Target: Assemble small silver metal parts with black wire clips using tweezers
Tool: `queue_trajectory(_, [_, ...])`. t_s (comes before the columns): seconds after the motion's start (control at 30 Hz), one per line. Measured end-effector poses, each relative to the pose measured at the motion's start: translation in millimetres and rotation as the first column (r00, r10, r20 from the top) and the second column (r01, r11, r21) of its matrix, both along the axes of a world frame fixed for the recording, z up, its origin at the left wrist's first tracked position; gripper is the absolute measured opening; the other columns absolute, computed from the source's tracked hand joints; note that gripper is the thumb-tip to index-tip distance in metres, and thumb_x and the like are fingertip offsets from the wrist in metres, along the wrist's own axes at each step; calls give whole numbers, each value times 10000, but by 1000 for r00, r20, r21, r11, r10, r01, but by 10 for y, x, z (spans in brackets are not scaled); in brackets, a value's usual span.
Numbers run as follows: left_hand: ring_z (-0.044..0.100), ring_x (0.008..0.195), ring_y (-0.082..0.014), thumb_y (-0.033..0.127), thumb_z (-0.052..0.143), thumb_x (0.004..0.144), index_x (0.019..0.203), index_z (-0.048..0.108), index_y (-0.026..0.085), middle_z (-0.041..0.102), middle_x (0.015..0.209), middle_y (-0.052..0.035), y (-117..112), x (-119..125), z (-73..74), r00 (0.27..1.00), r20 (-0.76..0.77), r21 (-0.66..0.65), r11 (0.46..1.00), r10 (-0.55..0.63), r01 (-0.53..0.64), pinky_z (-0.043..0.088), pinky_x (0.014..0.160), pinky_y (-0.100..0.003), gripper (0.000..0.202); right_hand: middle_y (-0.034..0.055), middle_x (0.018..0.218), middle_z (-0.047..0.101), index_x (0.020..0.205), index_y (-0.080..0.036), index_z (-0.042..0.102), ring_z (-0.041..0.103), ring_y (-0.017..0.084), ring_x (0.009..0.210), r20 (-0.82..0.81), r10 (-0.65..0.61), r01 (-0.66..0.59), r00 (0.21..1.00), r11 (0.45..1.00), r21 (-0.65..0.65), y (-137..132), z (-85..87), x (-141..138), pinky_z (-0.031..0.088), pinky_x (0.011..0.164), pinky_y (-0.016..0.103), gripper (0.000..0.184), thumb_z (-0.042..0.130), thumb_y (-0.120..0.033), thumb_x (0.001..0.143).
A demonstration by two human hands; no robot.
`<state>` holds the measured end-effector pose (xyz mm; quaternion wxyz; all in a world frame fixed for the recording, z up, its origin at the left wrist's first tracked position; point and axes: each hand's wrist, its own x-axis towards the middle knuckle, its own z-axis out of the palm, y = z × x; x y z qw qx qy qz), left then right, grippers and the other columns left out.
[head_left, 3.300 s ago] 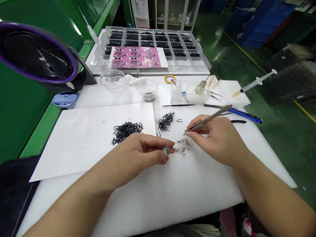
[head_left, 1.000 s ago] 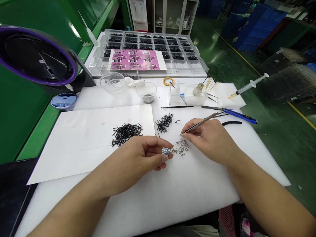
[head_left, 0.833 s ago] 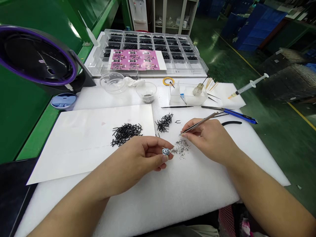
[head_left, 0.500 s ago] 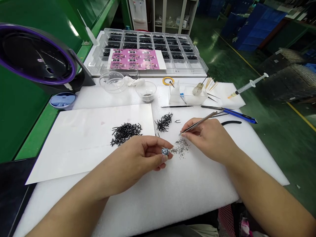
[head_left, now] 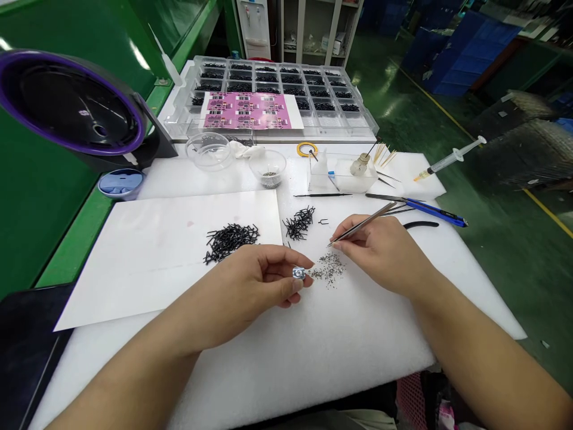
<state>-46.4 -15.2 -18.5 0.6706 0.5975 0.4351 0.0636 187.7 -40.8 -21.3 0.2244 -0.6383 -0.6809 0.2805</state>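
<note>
My left hand (head_left: 250,280) pinches a small silver metal part (head_left: 299,273) between thumb and forefinger, just left of a scatter of tiny grey specks (head_left: 330,267) on the white foam mat (head_left: 313,346). My right hand (head_left: 385,251) grips steel tweezers (head_left: 362,224), their tip hovering over the far edge of the specks. A small pile of black wire pieces (head_left: 299,222) lies beyond the hands. A larger black pile (head_left: 230,239) rests on a white paper sheet (head_left: 147,251).
At the back stand a clear compartment tray (head_left: 322,98) with a pink label sheet (head_left: 246,110), two clear bowls (head_left: 267,167), a small bottle (head_left: 360,164), toothpicks, a syringe (head_left: 450,158) and a blue pen (head_left: 436,210). A purple-rimmed black device (head_left: 71,107) stands on the left.
Both hands stay nearly still. The tweezers tip sits slightly farther from the specks than 3.3 s ago; the view has shifted a little.
</note>
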Motion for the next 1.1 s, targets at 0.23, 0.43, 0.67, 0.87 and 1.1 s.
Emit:
queue_trajectory(0.23, [678, 802, -161, 489, 658, 856, 1141, 700, 229, 722, 876, -17, 4, 26, 31, 1000, -11, 4, 1000, 10, -10, 540, 777, -286, 388, -101, 727, 693, 815, -238, 687, 661, 90, 700, 2, 3, -3, 1000, 1000, -2, -3, 9, -18, 491, 658, 225, 87, 660, -156, 829])
queue_trajectory(0.43, [670, 793, -174, 497, 651, 859, 1125, 648, 224, 703, 891, -22, 13, 34, 31, 999, -33, 15, 1000, 1, -1, 525, 777, -321, 382, -86, 722, 692, 822, -227, 689, 660, 102, 692, 12, 13, -13, 1000, 1000, -1, -7, -9, -22, 486, 653, 236, 91, 652, -144, 835])
queue_trajectory(0.67, [631, 783, -147, 409, 594, 911, 1073, 636, 210, 681, 948, -23, 1, 39, 8, 1000, 24, 1, 1000, 7, -7, 506, 779, -308, 260, -18, 876, 718, 886, -204, 680, 686, 141, 791, -110, 39, -25, 993, 992, 124, -86, 22, -48, 533, 713, 253, 53, 647, -166, 871])
queue_trajectory(0.87, [604, 748, -114, 268, 512, 933, 1065, 680, 218, 669, 934, 9, -30, 60, 56, 994, 84, 20, 997, -74, 73, 514, 733, -247, 220, 11, 989, 695, 989, -236, 617, 667, 174, 948, -367, 225, -132, 903, 956, 261, -302, 34, -169, 561, 844, 316, 143, 639, -132, 895])
queue_trajectory(1.1, [606, 718, -116, 282, 500, 936, 1060, 723, 222, 658, 878, 20, -37, 76, 70, 992, 56, 47, 992, -115, 113, 514, 689, -240, 262, -36, 987, 697, 1022, -270, 620, 672, 142, 927, -278, 262, -188, 924, 946, 264, -339, 33, -175, 560, 831, 278, 216, 648, -107, 882])
